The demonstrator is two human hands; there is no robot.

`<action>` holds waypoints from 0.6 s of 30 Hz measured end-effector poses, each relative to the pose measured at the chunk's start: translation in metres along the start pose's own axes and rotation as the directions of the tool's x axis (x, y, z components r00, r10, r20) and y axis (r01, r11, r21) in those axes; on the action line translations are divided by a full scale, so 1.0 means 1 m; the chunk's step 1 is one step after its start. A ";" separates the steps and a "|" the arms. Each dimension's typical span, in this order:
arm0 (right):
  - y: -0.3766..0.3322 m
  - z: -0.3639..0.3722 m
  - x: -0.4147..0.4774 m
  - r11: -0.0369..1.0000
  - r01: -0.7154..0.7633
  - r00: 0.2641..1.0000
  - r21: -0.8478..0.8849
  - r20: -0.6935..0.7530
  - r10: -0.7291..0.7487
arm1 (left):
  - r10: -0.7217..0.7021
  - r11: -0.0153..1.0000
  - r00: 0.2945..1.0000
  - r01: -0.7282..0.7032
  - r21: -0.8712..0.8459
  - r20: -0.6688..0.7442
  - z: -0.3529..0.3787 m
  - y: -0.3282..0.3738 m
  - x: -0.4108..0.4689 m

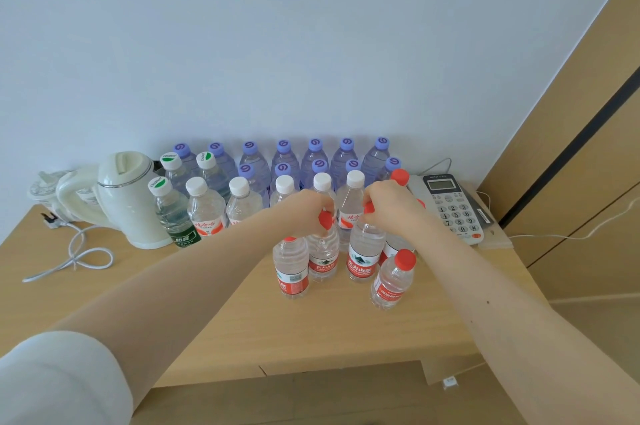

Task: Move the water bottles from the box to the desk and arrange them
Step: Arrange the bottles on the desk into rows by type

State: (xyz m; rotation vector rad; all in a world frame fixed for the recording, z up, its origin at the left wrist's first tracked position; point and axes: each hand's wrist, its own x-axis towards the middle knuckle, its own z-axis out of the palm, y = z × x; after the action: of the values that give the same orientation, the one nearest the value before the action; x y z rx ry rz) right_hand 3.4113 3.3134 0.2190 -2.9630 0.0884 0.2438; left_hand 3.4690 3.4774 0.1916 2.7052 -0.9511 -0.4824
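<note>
Many water bottles stand on the wooden desk (pixel 214 314). Purple-capped bottles (pixel 284 161) fill the back rows by the wall, with white-capped bottles (pixel 206 208) in front of them and green-labelled ones (pixel 171 210) at the left. Several red-capped bottles stand nearest me. My left hand (pixel 310 208) grips the neck of one red-capped bottle (pixel 323 256). My right hand (pixel 391 203) grips the neck of another red-capped bottle (pixel 363 258) beside it. Both bottles are upright, their bases at the desk top. A further red-capped bottle (pixel 393 281) leans at the front right. The box is out of view.
A cream electric kettle (pixel 130 198) with its white cord (pixel 78 258) stands at the left, with white cups (pixel 46 187) behind it. A grey desk phone (pixel 450 206) sits at the right by a wooden wall panel (pixel 571 147). The desk's front edge runs below the bottles.
</note>
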 end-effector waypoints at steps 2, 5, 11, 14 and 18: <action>0.002 -0.001 0.000 0.999 0.017 1.000 0.030 -0.003 -0.017 | 0.002 1.000 1.000 -0.002 -0.010 -0.002 0.000 0.000 0.000; 0.006 -0.003 0.000 0.998 0.021 1.000 0.059 -0.014 -0.020 | 0.000 1.000 1.000 0.000 -0.024 0.000 0.000 -0.001 0.001; 0.006 -0.002 -0.001 1.000 0.014 1.000 0.008 -0.020 -0.014 | -0.020 0.998 1.000 0.021 -0.062 0.018 -0.002 -0.002 0.001; 0.001 -0.001 -0.002 0.999 0.048 0.993 -0.004 -0.104 -0.048 | -0.029 0.995 0.998 0.035 -0.095 0.063 -0.009 -0.003 -0.002; -0.015 0.000 -0.004 0.988 0.142 0.962 0.054 -0.244 -0.125 | -0.030 0.994 0.997 0.038 -0.102 0.077 -0.017 -0.017 -0.017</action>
State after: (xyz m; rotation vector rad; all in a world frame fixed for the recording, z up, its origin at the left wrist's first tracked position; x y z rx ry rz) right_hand 3.4088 3.3288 0.2216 -2.8970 -0.0720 -0.1346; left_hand 3.4725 3.5025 0.2056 2.6306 -0.8738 -0.6264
